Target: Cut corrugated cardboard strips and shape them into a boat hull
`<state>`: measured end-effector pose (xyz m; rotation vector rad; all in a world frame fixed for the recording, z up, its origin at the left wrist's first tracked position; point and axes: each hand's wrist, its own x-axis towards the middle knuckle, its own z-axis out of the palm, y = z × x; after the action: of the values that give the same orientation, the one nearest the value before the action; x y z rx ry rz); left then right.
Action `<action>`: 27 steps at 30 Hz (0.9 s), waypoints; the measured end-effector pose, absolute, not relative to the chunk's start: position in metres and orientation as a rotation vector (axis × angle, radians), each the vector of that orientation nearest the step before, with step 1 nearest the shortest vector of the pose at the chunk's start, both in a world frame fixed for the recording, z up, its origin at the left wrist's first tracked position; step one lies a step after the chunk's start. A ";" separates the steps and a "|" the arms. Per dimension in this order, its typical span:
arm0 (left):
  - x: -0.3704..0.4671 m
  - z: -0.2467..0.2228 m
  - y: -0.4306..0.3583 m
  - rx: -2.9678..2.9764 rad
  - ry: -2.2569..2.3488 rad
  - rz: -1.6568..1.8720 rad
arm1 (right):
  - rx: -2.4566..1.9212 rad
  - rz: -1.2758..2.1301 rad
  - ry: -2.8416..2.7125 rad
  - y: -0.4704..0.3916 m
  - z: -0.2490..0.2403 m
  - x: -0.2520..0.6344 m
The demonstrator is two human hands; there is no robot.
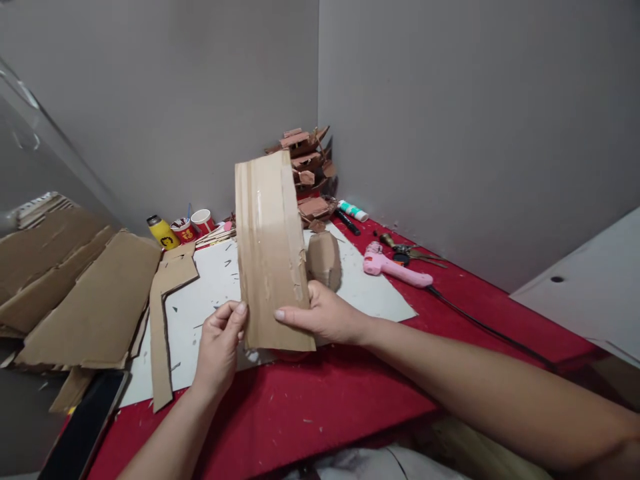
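Observation:
A long piece of cardboard (273,233), with glossy patches and streaks down its face, is held nearly upright above the table. My left hand (220,340) pinches its lower left edge between thumb and fingers. On the lower right side, my right hand (325,313) grips it, thumb across the front and fingers behind. Just behind the strip, a small folded cardboard piece (325,259) stands on the white board (377,293).
Cardboard sheets (100,300) are stacked at left beside an angled cutout (161,333). A pink glue gun (400,270) with a cord lies right on the red table (320,413). Brown models (305,160), paper cups (203,220) and a yellow bottle (163,233) stand behind.

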<state>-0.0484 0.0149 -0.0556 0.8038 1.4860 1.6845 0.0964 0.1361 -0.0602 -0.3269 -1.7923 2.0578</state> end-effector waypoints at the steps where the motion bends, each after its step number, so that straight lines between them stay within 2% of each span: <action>1: -0.050 -0.054 0.015 0.806 1.503 1.710 | -0.306 2.088 -1.848 0.137 -0.061 0.097; 5: -0.060 -0.043 0.016 0.698 1.511 1.826 | -0.127 2.239 -2.207 0.133 -0.066 0.100; 8: -0.069 -0.032 0.015 0.534 1.473 1.928 | 0.059 2.212 -2.448 0.127 -0.071 0.102; 12: -0.078 -0.023 0.012 0.498 1.454 2.016 | 0.178 2.295 -2.411 0.122 -0.075 0.099; 18: -0.055 -0.032 0.007 0.624 1.454 1.732 | -0.266 2.122 -1.855 0.131 -0.064 0.086; 22: -0.033 -0.040 0.007 0.764 1.453 1.409 | -0.341 2.024 -1.591 0.141 -0.054 0.087; 27: -0.030 -0.032 0.022 0.830 1.472 1.354 | -0.310 2.050 -1.586 0.147 -0.049 0.093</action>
<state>-0.0300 0.0220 -0.0320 0.8305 1.4722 1.3540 0.0926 0.1472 -0.0489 -0.3102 -1.5864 2.0505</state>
